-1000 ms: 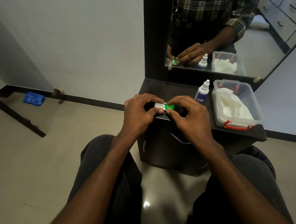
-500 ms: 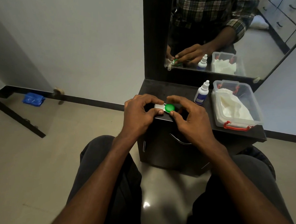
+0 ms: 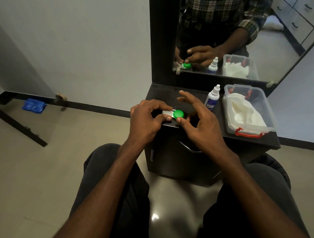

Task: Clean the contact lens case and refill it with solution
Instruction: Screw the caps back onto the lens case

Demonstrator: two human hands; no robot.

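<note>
A contact lens case with a white left half and a green cap on the right lies at the front left of the dark dresser top. My left hand pinches the white half between thumb and curled fingers. My right hand hovers beside the green cap with fingers spread and lifted; only the thumb tip sits at the cap's front edge. A white solution bottle with a blue label stands upright to the right of the case.
A clear plastic box with red latches holds white tissues at the right of the dresser top. A mirror rises behind and reflects the hands. My knees are below, against the cabinet front. A blue packet lies on the floor at left.
My right hand's fingers have let go of the green cap and spread upward, leaving the cap uncovered. My left hand keeps its hold on the white half.
</note>
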